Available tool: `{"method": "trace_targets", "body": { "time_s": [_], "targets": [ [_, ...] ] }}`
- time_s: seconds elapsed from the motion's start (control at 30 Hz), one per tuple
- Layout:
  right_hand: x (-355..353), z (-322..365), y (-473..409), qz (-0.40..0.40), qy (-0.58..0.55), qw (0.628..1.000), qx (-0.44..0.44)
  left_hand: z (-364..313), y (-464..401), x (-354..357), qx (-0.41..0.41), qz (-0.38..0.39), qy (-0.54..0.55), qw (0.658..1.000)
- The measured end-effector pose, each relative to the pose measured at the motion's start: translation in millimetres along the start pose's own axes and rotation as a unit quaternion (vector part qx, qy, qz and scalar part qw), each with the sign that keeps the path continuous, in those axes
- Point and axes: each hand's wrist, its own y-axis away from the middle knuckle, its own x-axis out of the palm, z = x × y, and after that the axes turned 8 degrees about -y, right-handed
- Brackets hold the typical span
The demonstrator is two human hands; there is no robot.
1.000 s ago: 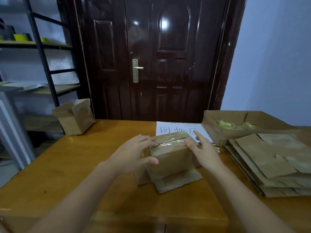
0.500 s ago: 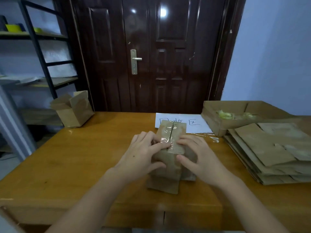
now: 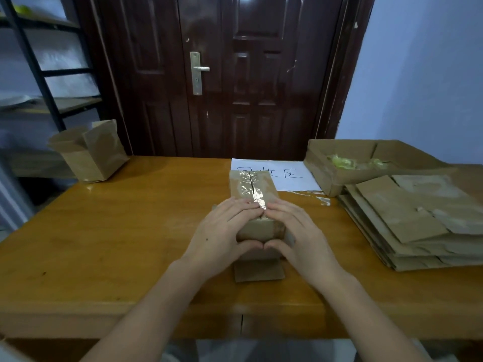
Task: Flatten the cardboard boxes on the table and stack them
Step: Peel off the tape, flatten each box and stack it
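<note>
We clamp the taped box (image 3: 253,190) with left hand (image 3: 222,236) and right hand (image 3: 298,236), both grips curled around it, steadying it on the desk (image 3: 117,231) to split the tape.

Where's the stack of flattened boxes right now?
In the head view, the stack of flattened boxes lies on the table's right side, just in front of the open cardboard tray, right of the taped box under both hands.

Two hands (image 3: 224,231), two upright boxes (image 3: 253,189), one tray box (image 3: 326,176), one flattened stack (image 3: 407,226), one paper sheet (image 3: 295,178).
</note>
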Motion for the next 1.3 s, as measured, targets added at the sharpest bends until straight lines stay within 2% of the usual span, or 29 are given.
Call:
{"method": "trace_targets", "body": {
  "time_s": [0.6,0.93,1.3],
  "targets": [
    [13.1,-2.2,1.4,-0.075,-0.022,0.996,-0.029,3.0,-9.5,-14.7,0.074,-0.036,-0.09,0.993],
    [4.4,1.8,3.5,-0.048,-0.067,0.996,-0.013,8.4,-0.5,-12.1,0.045,0.029,-0.069,0.996],
    [9.5,0.6,4.5,-0.045,-0.061,0.997,0.004,9.7,-7.0,-3.6,0.076,-0.064,-0.071,0.992]
  ]
}}
